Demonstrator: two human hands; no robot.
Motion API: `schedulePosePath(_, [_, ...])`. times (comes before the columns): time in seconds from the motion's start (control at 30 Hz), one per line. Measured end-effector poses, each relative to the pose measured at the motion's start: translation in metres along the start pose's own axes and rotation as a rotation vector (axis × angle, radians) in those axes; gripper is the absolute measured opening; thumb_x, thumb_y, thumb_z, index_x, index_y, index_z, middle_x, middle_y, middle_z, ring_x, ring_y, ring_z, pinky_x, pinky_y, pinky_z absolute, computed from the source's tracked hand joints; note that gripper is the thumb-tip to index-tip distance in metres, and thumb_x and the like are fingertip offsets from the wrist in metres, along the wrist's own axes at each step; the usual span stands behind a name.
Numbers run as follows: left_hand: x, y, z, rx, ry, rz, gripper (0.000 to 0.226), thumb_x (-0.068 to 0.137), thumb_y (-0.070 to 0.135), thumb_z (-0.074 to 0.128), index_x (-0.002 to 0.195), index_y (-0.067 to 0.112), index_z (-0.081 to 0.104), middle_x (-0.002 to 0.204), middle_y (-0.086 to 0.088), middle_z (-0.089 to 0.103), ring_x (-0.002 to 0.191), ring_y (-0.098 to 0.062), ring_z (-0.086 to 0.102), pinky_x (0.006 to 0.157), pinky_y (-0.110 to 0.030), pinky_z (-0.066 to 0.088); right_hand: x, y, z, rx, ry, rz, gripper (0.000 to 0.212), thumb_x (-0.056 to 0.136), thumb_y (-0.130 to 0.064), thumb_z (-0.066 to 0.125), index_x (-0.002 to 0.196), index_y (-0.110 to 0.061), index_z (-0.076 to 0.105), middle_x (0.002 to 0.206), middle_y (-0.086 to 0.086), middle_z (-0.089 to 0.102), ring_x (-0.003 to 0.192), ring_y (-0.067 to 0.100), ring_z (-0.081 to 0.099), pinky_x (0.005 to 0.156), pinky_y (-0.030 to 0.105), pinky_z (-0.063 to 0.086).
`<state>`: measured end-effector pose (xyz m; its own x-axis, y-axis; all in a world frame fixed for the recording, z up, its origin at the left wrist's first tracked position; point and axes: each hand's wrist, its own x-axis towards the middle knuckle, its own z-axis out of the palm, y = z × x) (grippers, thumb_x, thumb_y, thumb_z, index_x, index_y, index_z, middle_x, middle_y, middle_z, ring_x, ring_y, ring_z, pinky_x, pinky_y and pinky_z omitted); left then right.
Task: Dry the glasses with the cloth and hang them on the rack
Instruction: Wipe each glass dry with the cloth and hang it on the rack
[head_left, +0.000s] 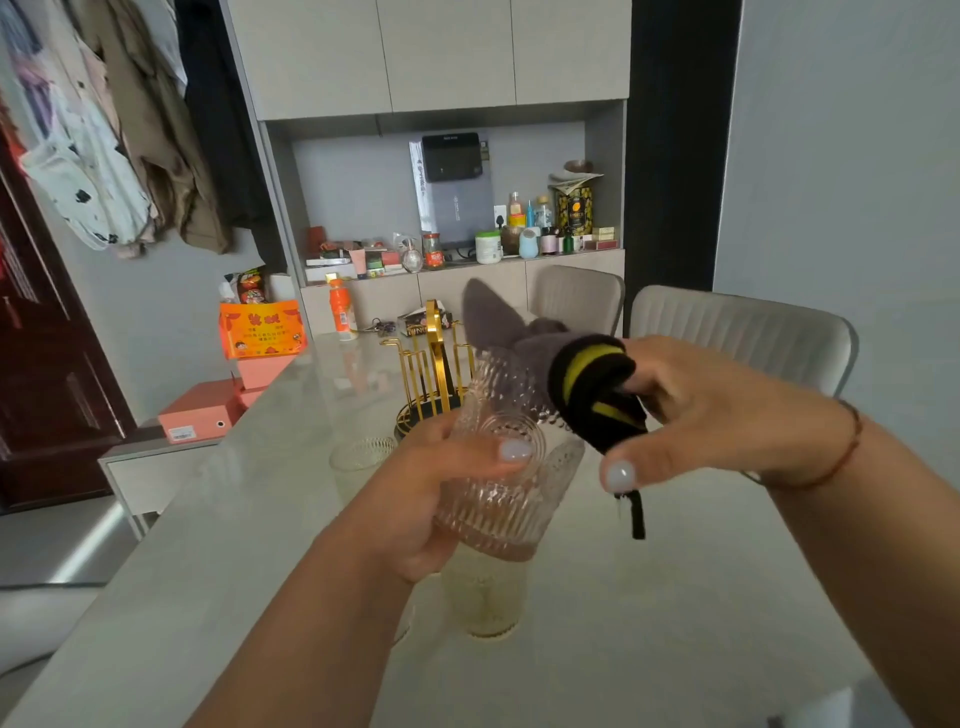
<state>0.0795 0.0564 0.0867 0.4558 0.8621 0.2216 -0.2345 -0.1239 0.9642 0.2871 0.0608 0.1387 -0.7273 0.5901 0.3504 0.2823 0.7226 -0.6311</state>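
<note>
My left hand (441, 488) grips a ribbed clear glass (498, 514), tilted with its mouth pointing away and to the right. My right hand (706, 415) pinches a grey cloth with a black and yellow edge (582, 379), and part of the cloth is pushed into the glass's mouth. A black loop hangs from the cloth below my thumb. A gold rack (431, 364) with upright prongs stands on the table behind the glass, with no glass visible on it. Two more glasses stand on the table: one (361, 457) left of the rack, one (485, 597) under the held glass.
The pale table (260, 519) runs away from me. An orange bottle (342, 312), keys and a tissue box sit at its far end. Two grey chairs (737, 332) stand on the right side. Orange and pink boxes (260, 332) are piled at the left edge.
</note>
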Motion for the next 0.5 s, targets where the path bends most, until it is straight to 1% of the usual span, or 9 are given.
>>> schedulePosePath(0.03, [0.001,0.001,-0.001,-0.001,-0.025,-0.013,0.083,0.035,0.037,0.093,0.105,0.002,0.066,0.091,-0.019,0.064,0.076,-0.029,0.066,0.068,-0.037,0.054,0.004,-0.004,-0.005,-0.042,-0.109,0.038,0.081,0.055,-0.067,0.075,0.091,0.004,0.06,0.09,0.034,0.058,0.087,0.05,0.057,0.08,0.059,0.05])
schedulePosePath(0.07, [0.003,0.002,-0.001,-0.002,-0.05,-0.024,0.087,0.039,0.036,0.092,0.111,-0.003,0.061,0.095,-0.023,0.06,0.08,-0.034,0.062,0.071,-0.038,0.051,0.008,-0.008,-0.009,-0.053,-0.203,0.064,0.075,0.056,-0.057,0.081,0.097,0.004,0.061,0.096,0.031,0.062,0.092,0.047,0.06,0.084,0.06,0.05])
schedulePosePath(0.1, [0.005,0.003,0.001,-0.008,-0.081,-0.036,0.089,0.045,0.033,0.09,0.115,-0.009,0.055,0.098,-0.027,0.056,0.084,-0.038,0.057,0.074,-0.041,0.047,0.013,-0.01,-0.011,-0.037,-0.294,0.067,0.065,0.061,-0.041,0.082,0.105,0.002,0.062,0.104,0.023,0.067,0.099,0.039,0.064,0.091,0.055,0.05])
schedulePosePath(0.17, [0.006,0.005,0.006,-0.012,-0.198,-0.065,0.079,0.06,0.023,0.08,0.117,-0.018,0.045,0.1,-0.031,0.05,0.089,-0.042,0.049,0.079,-0.049,0.037,0.02,-0.013,-0.011,0.02,-0.485,0.07,0.053,0.07,-0.013,0.077,0.118,0.0,0.058,0.119,0.013,0.066,0.112,0.029,0.062,0.101,0.043,0.047])
schedulePosePath(0.23, [0.007,0.003,0.004,0.03,-0.275,-0.105,0.074,0.062,0.02,0.077,0.117,-0.018,0.045,0.102,-0.029,0.054,0.093,-0.042,0.052,0.084,-0.047,0.038,0.022,-0.011,-0.005,0.055,-0.623,0.067,0.054,0.072,-0.001,0.073,0.123,0.004,0.053,0.125,0.016,0.062,0.117,0.03,0.059,0.105,0.044,0.044])
schedulePosePath(0.27, [0.006,0.003,0.002,0.026,-0.298,-0.126,0.076,0.06,0.023,0.081,0.117,-0.016,0.048,0.103,-0.027,0.056,0.093,-0.04,0.055,0.083,-0.043,0.043,0.022,-0.007,-0.002,0.077,-0.625,0.057,0.055,0.072,0.0,0.072,0.123,0.007,0.052,0.125,0.02,0.061,0.118,0.032,0.058,0.106,0.047,0.043])
schedulePosePath(0.33, [0.004,0.002,-0.004,-0.041,-0.329,-0.157,0.074,0.057,0.03,0.087,0.115,-0.006,0.057,0.098,-0.021,0.063,0.088,-0.034,0.062,0.075,-0.038,0.053,0.017,-0.004,0.002,0.144,-0.479,0.039,0.054,0.07,-0.005,0.074,0.119,0.007,0.055,0.118,0.02,0.065,0.113,0.031,0.061,0.101,0.046,0.047])
schedulePosePath(0.43, [0.003,0.001,-0.01,-0.147,-0.297,-0.167,0.056,0.051,0.035,0.09,0.099,0.011,0.075,0.087,-0.009,0.073,0.079,-0.022,0.07,0.068,-0.035,0.06,0.007,-0.004,0.004,0.263,-0.12,0.085,0.044,0.057,-0.018,0.081,0.098,-0.01,0.067,0.091,0.0,0.074,0.092,0.018,0.07,0.078,0.025,0.056])
schedulePosePath(0.5, [0.002,0.001,-0.01,-0.162,-0.282,-0.157,0.054,0.048,0.037,0.091,0.094,0.014,0.078,0.084,-0.006,0.074,0.079,-0.02,0.071,0.069,-0.035,0.06,0.004,-0.005,0.007,0.315,0.051,0.05,0.044,0.054,-0.012,0.085,0.093,-0.017,0.066,0.082,-0.008,0.074,0.084,0.012,0.072,0.067,0.018,0.055])
